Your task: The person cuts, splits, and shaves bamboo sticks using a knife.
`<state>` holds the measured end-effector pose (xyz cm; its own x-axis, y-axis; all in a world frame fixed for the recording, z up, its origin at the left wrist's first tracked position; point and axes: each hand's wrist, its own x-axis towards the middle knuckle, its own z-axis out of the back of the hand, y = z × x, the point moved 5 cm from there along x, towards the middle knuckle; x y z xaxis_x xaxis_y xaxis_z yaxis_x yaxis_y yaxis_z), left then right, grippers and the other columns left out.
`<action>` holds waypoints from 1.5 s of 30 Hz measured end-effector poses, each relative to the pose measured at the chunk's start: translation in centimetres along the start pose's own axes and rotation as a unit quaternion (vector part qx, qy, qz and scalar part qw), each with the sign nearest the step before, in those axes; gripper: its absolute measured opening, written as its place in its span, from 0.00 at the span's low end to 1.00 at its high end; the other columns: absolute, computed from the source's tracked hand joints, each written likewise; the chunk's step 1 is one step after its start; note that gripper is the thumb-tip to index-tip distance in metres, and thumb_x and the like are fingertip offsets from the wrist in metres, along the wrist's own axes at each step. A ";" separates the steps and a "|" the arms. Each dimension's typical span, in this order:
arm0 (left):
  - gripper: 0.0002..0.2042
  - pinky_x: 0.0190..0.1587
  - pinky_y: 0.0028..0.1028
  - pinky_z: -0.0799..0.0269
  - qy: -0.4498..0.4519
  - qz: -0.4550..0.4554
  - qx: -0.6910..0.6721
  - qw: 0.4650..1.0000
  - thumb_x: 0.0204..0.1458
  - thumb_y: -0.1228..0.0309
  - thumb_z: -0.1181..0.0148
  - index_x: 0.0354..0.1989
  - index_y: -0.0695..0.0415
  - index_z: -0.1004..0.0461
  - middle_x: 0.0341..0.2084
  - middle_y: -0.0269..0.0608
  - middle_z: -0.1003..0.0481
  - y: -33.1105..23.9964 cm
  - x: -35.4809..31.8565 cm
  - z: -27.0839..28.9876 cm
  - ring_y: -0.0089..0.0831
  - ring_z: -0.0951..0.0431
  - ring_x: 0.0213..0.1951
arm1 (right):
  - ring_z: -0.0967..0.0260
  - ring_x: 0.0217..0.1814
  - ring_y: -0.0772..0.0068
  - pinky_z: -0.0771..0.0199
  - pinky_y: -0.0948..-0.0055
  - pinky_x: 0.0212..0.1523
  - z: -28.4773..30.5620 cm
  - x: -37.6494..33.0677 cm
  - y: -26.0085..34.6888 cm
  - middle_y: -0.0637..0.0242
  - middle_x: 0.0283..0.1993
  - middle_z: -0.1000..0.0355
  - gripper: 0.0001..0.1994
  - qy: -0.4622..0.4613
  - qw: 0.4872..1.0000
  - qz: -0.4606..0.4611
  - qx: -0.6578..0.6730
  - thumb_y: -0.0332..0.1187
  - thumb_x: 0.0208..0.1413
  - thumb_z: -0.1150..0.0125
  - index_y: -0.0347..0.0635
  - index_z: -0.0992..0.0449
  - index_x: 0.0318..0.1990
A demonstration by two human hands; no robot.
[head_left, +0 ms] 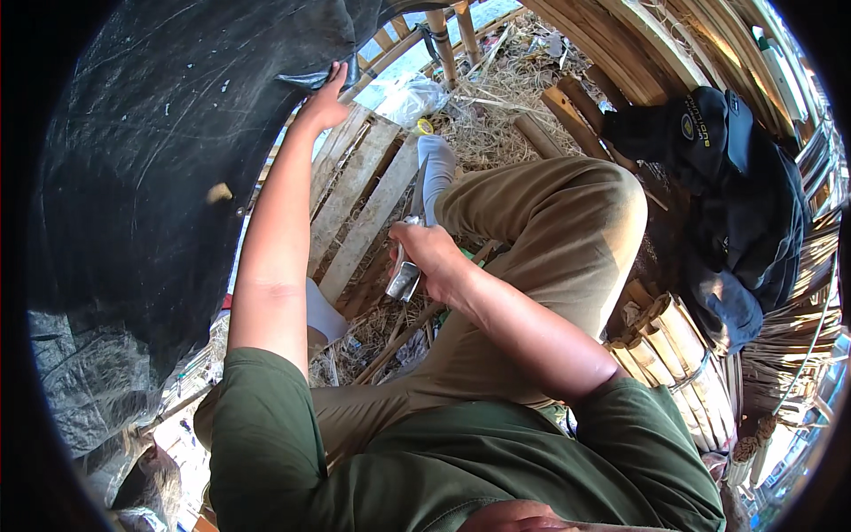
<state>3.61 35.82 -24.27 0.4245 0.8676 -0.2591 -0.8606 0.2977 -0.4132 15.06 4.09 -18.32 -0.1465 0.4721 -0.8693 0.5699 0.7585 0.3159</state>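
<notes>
Daylight fell bright and warm over a rough outdoor shelter. The floor was strewn with dry straw (pixel 496 106), and a weathered wooden pallet (pixel 359 191) lay on it. Bamboo poles (pixel 612 40) curved along the far side, with more cut bamboo bundled (pixel 687 363) at the right. Dark clothing and a cap (pixel 718 168) were heaped against the bamboo wall.

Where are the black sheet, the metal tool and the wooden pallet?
black sheet (pixel 160 151): head view, middle of its surface.
metal tool (pixel 403 282): head view, shiny lower end below the right hand (pixel 430 253).
wooden pallet (pixel 368 191): head view, a middle slat.
</notes>
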 end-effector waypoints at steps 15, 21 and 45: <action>0.42 0.70 0.31 0.48 -0.039 -0.130 -0.155 0.979 0.41 0.91 0.58 0.72 0.51 0.46 0.75 0.47 0.63 -0.8 -15.9 -7.4 0.43 0.53 0.73 | 0.34 0.23 0.68 0.30 0.61 0.21 -0.1 2.2 -1.5 0.65 0.27 0.33 0.09 0.024 0.992 0.028 -0.124 0.33 0.54 0.41 0.35 0.27 0.35; 0.28 0.67 0.34 0.41 -0.062 0.051 -0.203 0.976 0.53 0.82 0.57 0.66 0.60 0.38 0.65 0.59 0.38 4.6 -22.2 -15.5 0.46 0.37 0.67 | 0.35 0.22 0.71 0.33 0.65 0.20 -1.0 2.3 -2.8 0.67 0.25 0.33 0.08 0.066 0.979 0.049 -0.186 0.33 0.55 0.42 0.37 0.25 0.35; 0.34 0.62 0.36 0.32 -0.048 -0.046 -0.445 0.893 0.56 0.84 0.53 0.73 0.63 0.55 0.72 0.48 0.49 1.2 9.3 -3.0 0.39 0.41 0.69 | 0.23 0.29 0.61 0.25 0.62 0.33 10.1 -3.1 23.8 0.52 0.25 0.24 0.14 -0.109 0.661 0.205 -0.713 0.36 0.45 0.35 0.30 0.23 0.30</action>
<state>7.34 43.04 -29.85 0.4185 0.8989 -0.1298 -0.2411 -0.0279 -0.9701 37.25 16.15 -11.97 -0.0074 0.8113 -0.5846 -0.8396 0.3125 0.4443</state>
